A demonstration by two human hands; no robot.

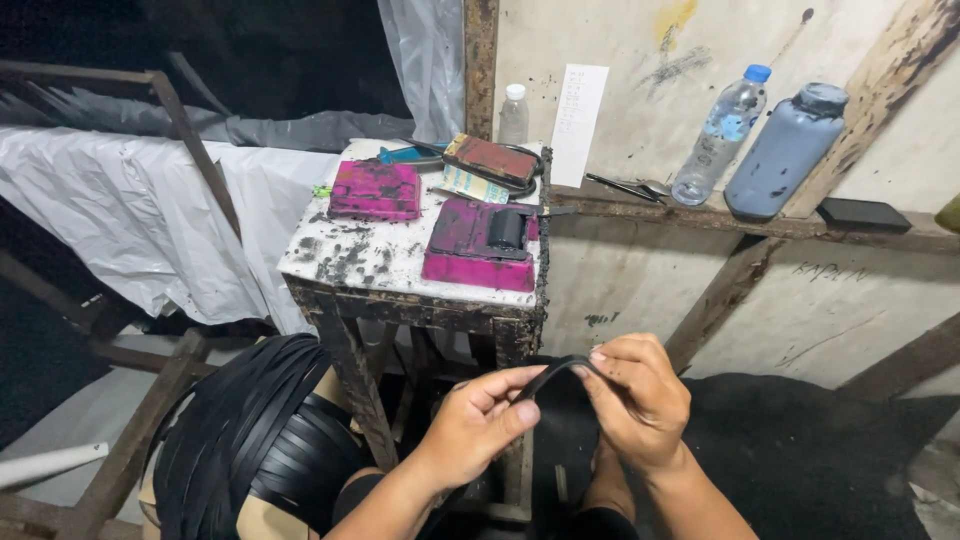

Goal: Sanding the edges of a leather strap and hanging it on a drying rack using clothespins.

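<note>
Both hands pinch one black strip [556, 372]: left hand [478, 422] grips its near end, right hand [634, 400] bends it, below the small table's [400, 262] front edge.

Between my fingers there's a thin, flat black rubber strip [556, 371], bent into a low arch. One end sits pinched under my left thumb, the other under my right fingertips. It's held in the air just in front of the small table's edge, its matte surface narrow and dark, sagging nowhere.
</note>
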